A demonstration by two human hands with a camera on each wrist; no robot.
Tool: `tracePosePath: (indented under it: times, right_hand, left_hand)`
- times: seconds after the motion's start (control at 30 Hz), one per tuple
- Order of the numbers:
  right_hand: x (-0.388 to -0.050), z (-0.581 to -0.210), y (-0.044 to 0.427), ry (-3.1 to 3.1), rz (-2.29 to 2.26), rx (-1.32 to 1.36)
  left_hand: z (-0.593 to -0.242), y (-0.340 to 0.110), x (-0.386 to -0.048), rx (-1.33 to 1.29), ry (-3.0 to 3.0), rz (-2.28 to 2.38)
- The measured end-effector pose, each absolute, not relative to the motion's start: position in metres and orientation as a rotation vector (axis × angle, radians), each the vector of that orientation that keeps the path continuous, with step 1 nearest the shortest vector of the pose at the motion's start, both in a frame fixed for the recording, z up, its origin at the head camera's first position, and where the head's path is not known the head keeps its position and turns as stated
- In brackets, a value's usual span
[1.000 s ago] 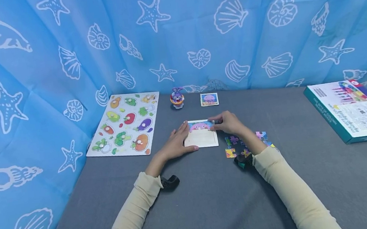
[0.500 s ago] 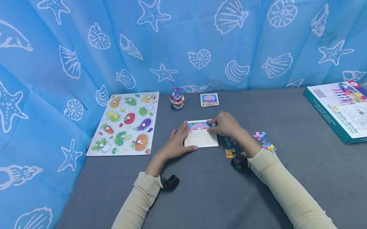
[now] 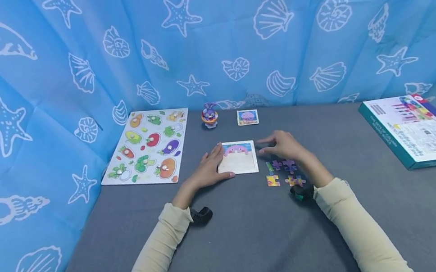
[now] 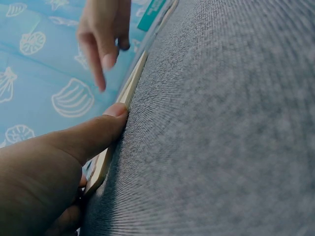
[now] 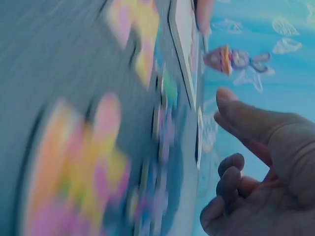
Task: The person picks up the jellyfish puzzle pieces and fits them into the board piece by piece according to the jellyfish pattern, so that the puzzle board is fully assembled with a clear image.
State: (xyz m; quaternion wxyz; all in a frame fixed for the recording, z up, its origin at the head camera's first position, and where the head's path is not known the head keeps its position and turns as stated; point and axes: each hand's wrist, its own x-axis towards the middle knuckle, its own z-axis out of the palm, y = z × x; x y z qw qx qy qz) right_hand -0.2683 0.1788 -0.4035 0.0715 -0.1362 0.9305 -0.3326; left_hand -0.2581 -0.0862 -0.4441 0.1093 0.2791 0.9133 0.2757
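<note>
A square puzzle tray [image 3: 241,164] lies on the table, its top strip filled with blue and pink pieces, its lower part bare wood. My left hand [image 3: 207,170] grips it from the left, thumb at the bottom edge and fingers at the upper left; the left wrist view shows the thumb [image 4: 96,133] against the tray's side [image 4: 132,86]. Just right of the tray hovers my right hand [image 3: 286,146], thumb and forefinger apart with nothing between them; in the right wrist view this hand [image 5: 275,157] has its other fingers curled. Loose puzzle pieces [image 3: 273,181] lie below it.
Behind the tray stand a rabbit figure [image 3: 209,115] and a small picture card [image 3: 247,117]. A vegetable board [image 3: 147,140] lies to the left, a flat box [image 3: 425,128] far right. A blue shell-print curtain [image 3: 206,42] borders the table's back.
My right hand has let go of the piece at the tray's upper right and moved off to the right. The pink picture's top now looks joined. My left hand has stayed put.
</note>
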Motion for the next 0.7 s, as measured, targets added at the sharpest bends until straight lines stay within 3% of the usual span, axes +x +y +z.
tracePosePath:
  times: [0.3, 0.7]
  right_hand:
    - [-0.253, -0.403, 0.215, 2.715, -0.911, -0.513]
    - [-0.248, -0.415, 0.218, 2.705, -0.848, -0.549]
  left_hand:
    - [-0.44, -0.089, -0.259, 0.821, 2.692, 0.819]
    - [-0.443, -0.096, -0.251, 0.835, 2.661, 0.842]
